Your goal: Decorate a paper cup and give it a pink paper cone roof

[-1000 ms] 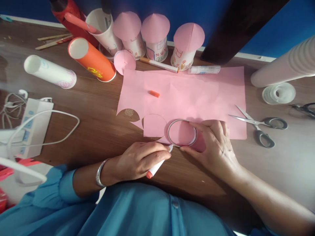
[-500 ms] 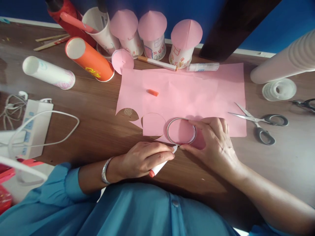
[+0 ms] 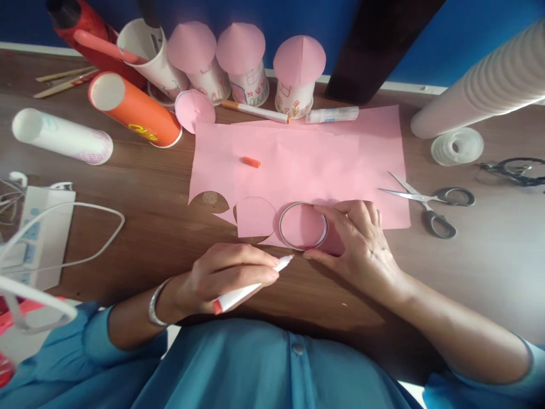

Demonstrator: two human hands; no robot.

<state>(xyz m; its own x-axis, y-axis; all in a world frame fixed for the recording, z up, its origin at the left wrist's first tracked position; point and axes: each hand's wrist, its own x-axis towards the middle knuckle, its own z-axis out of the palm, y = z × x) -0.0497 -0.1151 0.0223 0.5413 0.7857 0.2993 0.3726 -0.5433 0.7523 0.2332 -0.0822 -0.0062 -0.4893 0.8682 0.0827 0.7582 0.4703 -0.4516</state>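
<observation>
Between the fingers of my left hand [image 3: 232, 275] is a white marker [image 3: 240, 296] with a red end, its uncapped tip just off the near side of a ring. That ring [image 3: 281, 230], like a tape roll, lies on the near edge of the pink paper [image 3: 306, 153]. My right hand [image 3: 361, 244] grips the ring's right side with thumb and fingers. A drawn circle [image 3: 256, 213] shows on the paper left of the ring, beside a round cut-out gap. The orange marker cap [image 3: 251, 162] rests on the paper.
Scissors [image 3: 426, 197] lie partly on the paper's right side. Cups with pink cone tops [image 3: 300, 62] stand along the back, near a glue tube [image 3: 332, 115] and another marker [image 3: 255, 112]. An orange can [image 3: 135, 111], a white tube [image 3: 63, 136] and a power strip [image 3: 51, 233] are at left.
My left hand has drawn the marker back to the left, so its tip is now apart from the ring. My right hand still holds the ring. The head view has shifted slightly.
</observation>
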